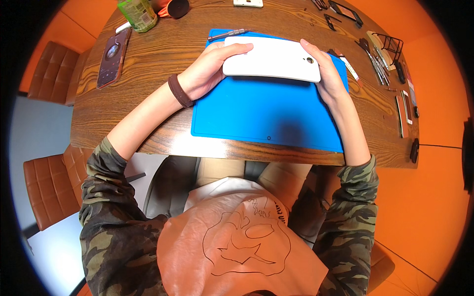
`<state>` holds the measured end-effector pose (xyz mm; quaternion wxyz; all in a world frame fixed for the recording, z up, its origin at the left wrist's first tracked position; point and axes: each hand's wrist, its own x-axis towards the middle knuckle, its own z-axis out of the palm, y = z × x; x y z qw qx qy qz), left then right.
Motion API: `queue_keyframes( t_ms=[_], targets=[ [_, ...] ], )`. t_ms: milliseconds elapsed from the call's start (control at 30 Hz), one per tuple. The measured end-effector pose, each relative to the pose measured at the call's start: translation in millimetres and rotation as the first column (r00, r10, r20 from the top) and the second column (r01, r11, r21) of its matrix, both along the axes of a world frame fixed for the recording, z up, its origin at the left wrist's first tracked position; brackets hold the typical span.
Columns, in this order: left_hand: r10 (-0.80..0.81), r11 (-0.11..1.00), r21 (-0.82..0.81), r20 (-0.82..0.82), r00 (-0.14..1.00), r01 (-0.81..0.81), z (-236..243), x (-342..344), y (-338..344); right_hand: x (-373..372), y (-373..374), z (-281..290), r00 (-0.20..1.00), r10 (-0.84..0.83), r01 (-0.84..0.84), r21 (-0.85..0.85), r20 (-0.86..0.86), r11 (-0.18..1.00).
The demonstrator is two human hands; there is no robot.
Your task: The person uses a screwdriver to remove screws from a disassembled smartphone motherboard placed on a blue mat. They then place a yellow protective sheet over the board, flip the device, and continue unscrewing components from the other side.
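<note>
Both my hands hold a white smartphone (271, 60) sideways above a blue work mat (237, 111), its back with the camera lens turned up toward me. My left hand (210, 66) grips the left end, thumb lying across the white back. At the right end, by the camera lens, my right hand (327, 74) closes round the edge with the thumb along the corner. The fingers beneath the phone are hidden. A slim dark screwdriver (229, 34) lies on the mat's far left corner, just beyond my left hand.
A phone with a lit screen (112, 56) lies left on the wooden table (163, 56), near a green bottle (138, 15) and an orange-and-black object (174, 9). At right are several tools (377, 64), a black wire stand (392, 48) and phone parts (405, 111). Brown chairs (54, 74) stand left.
</note>
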<state>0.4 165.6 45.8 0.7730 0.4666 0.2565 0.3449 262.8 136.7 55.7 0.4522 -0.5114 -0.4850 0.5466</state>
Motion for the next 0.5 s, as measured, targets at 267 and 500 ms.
queue_keyframes(
  t_ms=[267,500],
  targets=[
    [0.039,0.999,0.003,0.032,0.999,-0.039,-2.1,0.5,-1.7,0.1,-2.7,4.0,0.999,0.039,-0.038,0.045,-0.015,0.998],
    [0.096,0.993,-0.081,0.104,0.990,-0.087,-7.3,-0.1,5.7,5.2,1.5,2.8,0.968,0.245,-0.244,0.020,-0.053,0.970]
  ],
)
